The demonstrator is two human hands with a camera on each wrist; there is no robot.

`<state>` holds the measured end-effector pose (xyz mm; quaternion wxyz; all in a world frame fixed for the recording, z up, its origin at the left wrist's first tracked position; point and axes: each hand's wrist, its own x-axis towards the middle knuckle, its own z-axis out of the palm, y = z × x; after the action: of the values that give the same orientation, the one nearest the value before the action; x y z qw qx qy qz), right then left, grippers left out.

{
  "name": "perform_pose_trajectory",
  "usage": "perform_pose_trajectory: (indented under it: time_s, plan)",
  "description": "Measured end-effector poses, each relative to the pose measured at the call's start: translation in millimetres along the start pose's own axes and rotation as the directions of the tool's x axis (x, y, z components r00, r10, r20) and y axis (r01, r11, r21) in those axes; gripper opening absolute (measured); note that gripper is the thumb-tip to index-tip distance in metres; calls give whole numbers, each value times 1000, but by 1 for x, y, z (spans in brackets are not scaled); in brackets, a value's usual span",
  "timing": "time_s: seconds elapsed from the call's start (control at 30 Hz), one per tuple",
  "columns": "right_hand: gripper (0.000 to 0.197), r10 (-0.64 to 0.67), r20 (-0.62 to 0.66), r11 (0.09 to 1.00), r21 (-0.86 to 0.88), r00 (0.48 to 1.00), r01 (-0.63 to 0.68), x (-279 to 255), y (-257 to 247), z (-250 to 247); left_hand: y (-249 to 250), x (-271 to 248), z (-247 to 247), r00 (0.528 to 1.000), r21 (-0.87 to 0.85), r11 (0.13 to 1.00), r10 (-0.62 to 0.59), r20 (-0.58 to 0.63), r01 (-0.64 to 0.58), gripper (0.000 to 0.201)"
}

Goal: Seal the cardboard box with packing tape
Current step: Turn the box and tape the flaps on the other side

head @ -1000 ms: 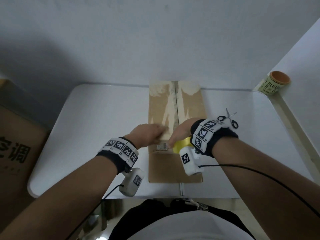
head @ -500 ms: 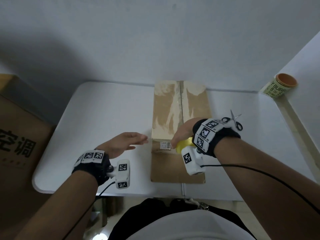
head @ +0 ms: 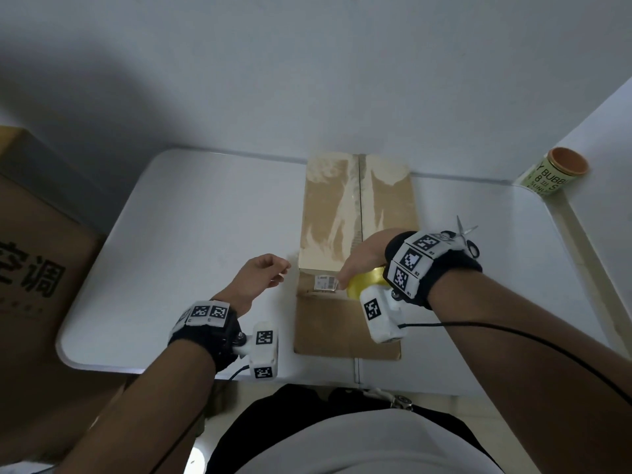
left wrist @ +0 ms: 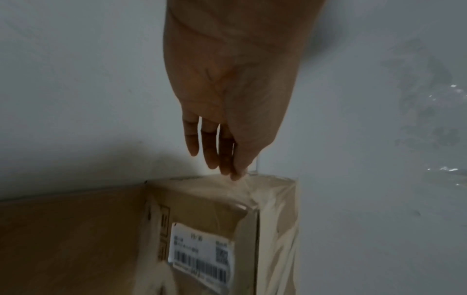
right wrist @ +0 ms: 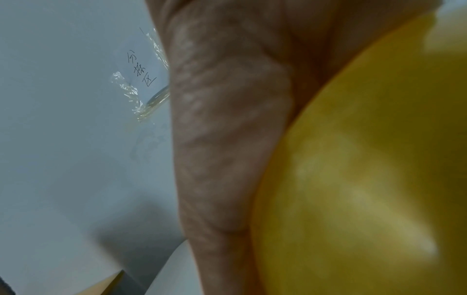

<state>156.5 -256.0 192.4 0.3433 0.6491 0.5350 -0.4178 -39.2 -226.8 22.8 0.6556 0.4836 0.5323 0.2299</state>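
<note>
A long cardboard box [head: 355, 206] lies lengthwise on the white table [head: 205, 217], its far top glossy with clear tape over the centre seam. At the box's near top edge, beside a barcode label [head: 325, 282], my right hand [head: 345, 280] grips a yellow tape roll [head: 362, 285]. The roll [right wrist: 366, 179] fills the right wrist view against my palm. My left hand [head: 273, 270] hovers just left of the box and holds nothing. In the left wrist view its relaxed fingers [left wrist: 220, 155] point at the taped corner of the box [left wrist: 202, 219]; contact is unclear.
Scissors [head: 465, 237] lie on the table behind my right wrist. A green can with an orange top [head: 561, 169] stands on the ledge at the far right. A large printed carton [head: 34, 268] sits off the table's left edge.
My left hand lifted off the box top and moved left and nearer to me, off the box. My right hand stayed at the box's near edge with the tape roll.
</note>
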Motion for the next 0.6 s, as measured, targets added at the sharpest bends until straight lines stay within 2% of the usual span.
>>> perform_pose_trajectory:
  time_s: [0.13,0.33,0.43,0.53,0.6]
  plan:
    - [58,-5,-3,1000,7,1000,5,2,2,-1,-1,8,22,999,41,999,17,-38,-15,18]
    - [59,-3,10,1000,18,1000,3,3,3,-2,13,16,45,991,236,970,82,-108,-55,16]
    - [62,-13,-3,1000,19,1000,13,4,2,-2,14,25,48,984,318,946,-7,-177,64,17]
    - [62,-27,-25,1000,10,999,27,3,3,-3,12,26,48,977,381,905,-137,-162,190,26]
    - [63,-39,-29,999,4,999,39,2,3,-3,17,22,42,971,415,886,-139,-193,209,27]
